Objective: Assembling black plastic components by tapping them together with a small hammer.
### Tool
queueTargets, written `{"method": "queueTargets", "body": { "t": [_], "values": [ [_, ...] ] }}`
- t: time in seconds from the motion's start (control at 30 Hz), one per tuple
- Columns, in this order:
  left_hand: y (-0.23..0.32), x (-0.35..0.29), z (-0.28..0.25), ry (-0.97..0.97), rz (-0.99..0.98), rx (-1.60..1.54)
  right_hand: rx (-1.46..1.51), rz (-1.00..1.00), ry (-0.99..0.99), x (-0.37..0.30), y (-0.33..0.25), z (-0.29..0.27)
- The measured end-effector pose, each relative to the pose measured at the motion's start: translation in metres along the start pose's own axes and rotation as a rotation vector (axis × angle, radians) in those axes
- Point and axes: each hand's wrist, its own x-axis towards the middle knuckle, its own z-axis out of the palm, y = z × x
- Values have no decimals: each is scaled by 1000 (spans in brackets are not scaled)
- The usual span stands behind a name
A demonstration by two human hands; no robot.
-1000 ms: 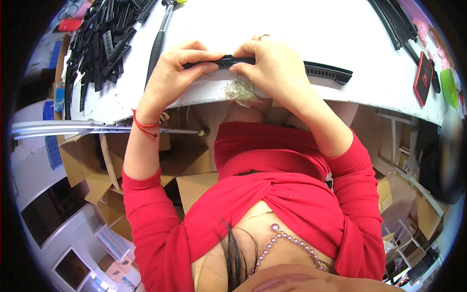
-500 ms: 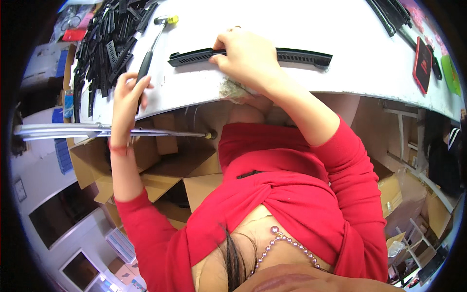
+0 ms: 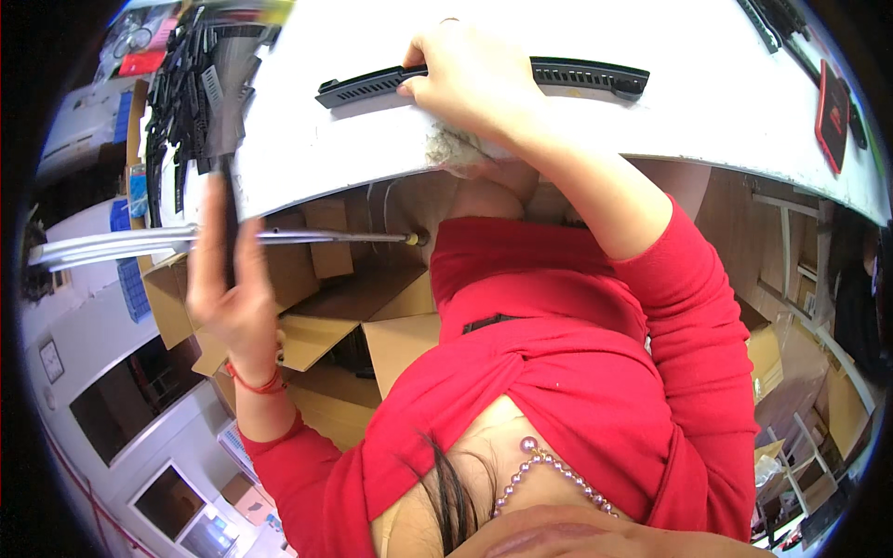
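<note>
My left hand (image 3: 231, 302) is raised at the left, closed around the black handle of a hammer (image 3: 230, 205). Motion smears the fingers and the tool, whose yellow head is a blur near the top edge. A long black slotted plastic strip (image 3: 588, 76) lies across the white table near its front edge. Over its middle rests my right hand (image 3: 473, 84), thumb on the near side and fingers curled over the far side, pinching it. The part of the strip beneath the hand is hidden.
Many black plastic strips (image 3: 181, 121) are heaped on the table's left side. A red-edged phone (image 3: 833, 116) lies at the right, with more black strips (image 3: 763, 23) beyond it. Below the table are a metal rail (image 3: 316, 236) and open cardboard boxes (image 3: 400, 349).
My left hand has swung the hammer up and back, from beside the strip to over the heap. My right hand stays on the strip, which sits slightly higher in view.
</note>
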Motion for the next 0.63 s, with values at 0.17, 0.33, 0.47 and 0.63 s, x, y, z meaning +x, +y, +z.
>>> {"method": "queueTargets", "body": {
  "t": [0.17,0.33,0.47,0.63],
  "values": [
    [-3,7,2,-123,50,-9,45,-125,53,1,7,0],
    [-30,41,23,173,-28,-218,-66,-258,178,-34,17,-21],
    [-55,66,61,116,-64,-149,-51,-172,156,-61,52,-49],
    [-64,91,120,123,64,160,59,5,347,-59,99,-110]
  ]
}}
